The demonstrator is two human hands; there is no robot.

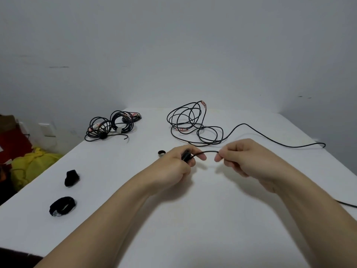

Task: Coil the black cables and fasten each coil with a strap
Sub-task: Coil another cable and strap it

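Note:
A short stretch of black cable [207, 152] spans between my two hands above the white table [193, 219]. My left hand [179, 163] grips its thick black plug end. My right hand [241, 157] pinches the cable a little further along. A loose tangled black cable [190, 122] lies at the back centre, and its tail [270, 135] runs off to the right. Two coiled black cables [111, 124] lie at the back left. Black straps lie on the left: a crumpled strap [71, 177], a looped strap [62, 206] and a small strap ring [161, 153].
The table meets a grey wall at the back. Off its left edge are a yellow bag [32, 167] and red items on the floor. Another black cable piece [347, 204] shows at the right edge.

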